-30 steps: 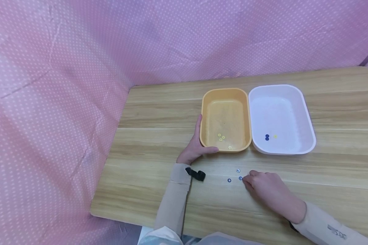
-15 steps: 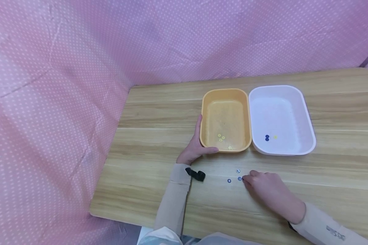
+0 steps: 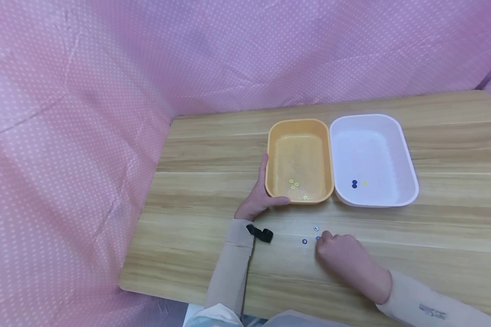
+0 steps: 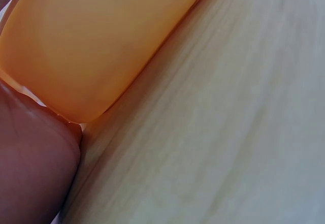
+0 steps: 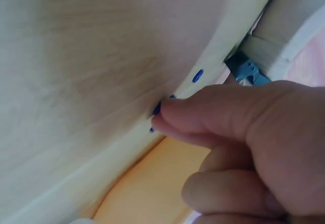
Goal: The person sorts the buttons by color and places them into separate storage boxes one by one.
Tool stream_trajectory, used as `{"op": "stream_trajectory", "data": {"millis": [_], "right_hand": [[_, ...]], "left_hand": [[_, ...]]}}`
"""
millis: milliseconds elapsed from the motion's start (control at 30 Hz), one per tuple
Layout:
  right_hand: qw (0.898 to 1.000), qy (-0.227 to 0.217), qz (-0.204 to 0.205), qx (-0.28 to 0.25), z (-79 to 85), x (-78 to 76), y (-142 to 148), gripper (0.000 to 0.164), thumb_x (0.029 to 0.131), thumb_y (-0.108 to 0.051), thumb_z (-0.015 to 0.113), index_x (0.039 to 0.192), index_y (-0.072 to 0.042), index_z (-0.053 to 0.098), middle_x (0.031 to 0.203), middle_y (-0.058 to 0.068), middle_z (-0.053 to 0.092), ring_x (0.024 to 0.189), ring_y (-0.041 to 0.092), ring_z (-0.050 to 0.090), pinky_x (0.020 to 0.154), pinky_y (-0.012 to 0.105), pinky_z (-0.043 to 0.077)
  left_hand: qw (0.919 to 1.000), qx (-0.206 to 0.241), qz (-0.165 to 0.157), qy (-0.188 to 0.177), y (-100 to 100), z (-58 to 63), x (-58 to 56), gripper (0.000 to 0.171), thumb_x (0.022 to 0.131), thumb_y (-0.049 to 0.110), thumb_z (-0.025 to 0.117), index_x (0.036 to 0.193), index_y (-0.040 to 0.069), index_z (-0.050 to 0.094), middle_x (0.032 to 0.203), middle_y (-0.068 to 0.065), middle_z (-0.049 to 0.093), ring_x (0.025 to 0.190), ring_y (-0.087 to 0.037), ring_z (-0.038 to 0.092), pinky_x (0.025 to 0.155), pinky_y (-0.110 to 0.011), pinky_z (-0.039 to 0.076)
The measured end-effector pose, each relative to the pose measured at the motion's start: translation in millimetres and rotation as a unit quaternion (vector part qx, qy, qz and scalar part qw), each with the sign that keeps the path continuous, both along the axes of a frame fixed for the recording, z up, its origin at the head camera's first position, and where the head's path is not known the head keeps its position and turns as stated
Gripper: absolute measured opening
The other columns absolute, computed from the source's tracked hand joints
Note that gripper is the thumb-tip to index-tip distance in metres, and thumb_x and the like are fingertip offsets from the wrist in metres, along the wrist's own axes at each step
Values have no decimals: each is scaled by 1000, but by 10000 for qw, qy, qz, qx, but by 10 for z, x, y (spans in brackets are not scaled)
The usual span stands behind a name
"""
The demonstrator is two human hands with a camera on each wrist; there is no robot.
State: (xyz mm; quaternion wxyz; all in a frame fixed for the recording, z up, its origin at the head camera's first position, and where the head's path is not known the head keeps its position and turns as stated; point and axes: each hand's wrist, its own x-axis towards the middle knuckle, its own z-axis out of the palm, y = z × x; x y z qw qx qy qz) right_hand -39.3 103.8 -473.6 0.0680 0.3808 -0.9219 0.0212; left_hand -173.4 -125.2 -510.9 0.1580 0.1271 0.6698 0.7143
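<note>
My left hand [image 3: 258, 195] rests against the near left corner of an orange plastic tub [image 3: 268, 150]. Its fingers lie straight along the left wall and its thumb along the front wall. In the left wrist view the tub wall [image 4: 101, 41] touches the hand [image 4: 30, 158]. My right hand [image 3: 348, 259] is low over the table in front of the tubs. Thumb and index finger pinch a small dark blue button [image 5: 157, 108] in the right wrist view. Close by on the table lie blue buttons: a left one [image 3: 304, 241], a far one [image 3: 316, 229] and one partly hidden [image 3: 318, 238] beside the fingertips.
A white tub [image 3: 411, 163] stands against the orange one's right side. Two dark blue buttons [image 3: 354, 184] and a yellow button [image 3: 365, 183] lie inside it. Several yellow buttons [image 3: 293, 184] lie in the orange tub. Pink dotted cloth [image 3: 245, 54] hangs behind the wooden table [image 3: 196, 181].
My right hand has shifted slightly left, its fingertips now partly covering the middle blue button. The left hand stays on the orange tub.
</note>
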Motion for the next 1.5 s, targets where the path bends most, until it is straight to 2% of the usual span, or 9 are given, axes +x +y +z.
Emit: {"op": "stream_trajectory", "data": {"millis": [133,400,600,867,1100,1233,1333,1500], "right_hand": [[9998,-148,-28,155,31,10,-42,5,70,4,64,67,3,60,54,7,42,39,13,35,31,29,31],[9998,174,-27,75,0,-1,-86,11,67,8,58,59,2,55,51,5,34,38,11,32,30,30,29],[9997,233,-77,-19,-25,-8,-92,10,66,8,57,59,2,54,51,4,33,38,11,32,29,31,30],[9985,-334,-419,96,5,-8,-61,8,70,3,65,68,1,57,53,5,39,40,11,34,30,29,31],[9955,-634,-702,88,45,-56,17,15,76,-1,69,70,0,55,55,4,42,40,13,38,31,30,34],[9929,-841,-829,-156,61,-105,81,17,78,-4,69,69,-3,54,54,2,44,41,12,37,32,28,33],[9865,-1188,-956,-605,90,-145,122,13,79,-5,67,70,-7,57,55,-2,46,43,9,38,36,26,35],[9627,-2040,-1128,-1375,192,-213,178,8,81,-9,64,74,-14,63,61,-10,53,51,4,44,47,25,41]], "left_hand": [[10000,-17,-5,24,-6,-3,-2,134,60,10,89,149,37,-7,157,3,12,130,-23,37,111,-33,17],[10000,11,11,-27,-17,21,7,132,63,0,85,149,38,-6,156,5,12,131,-23,36,111,-35,17],[10000,-65,-7,-36,-19,23,10,131,63,2,85,149,38,-7,157,5,10,132,-22,34,112,-36,15],[10000,-86,27,-32,-17,2,14,133,61,9,89,149,41,-6,157,5,10,132,-20,35,111,-35,15],[9999,-103,34,-60,-6,2,15,134,60,3,88,148,43,-5,156,7,11,131,-20,35,111,-33,16],[9999,-103,-14,-65,-7,5,10,135,61,-1,86,149,38,-10,157,4,9,132,-24,33,112,-35,13],[9999,-99,-32,-39,-8,8,9,135,62,-2,85,149,36,-11,157,2,7,133,-26,32,112,-36,12],[10000,-57,3,-28,-2,18,13,134,61,0,86,148,41,-7,156,5,11,131,-22,35,112,-33,14]]}}
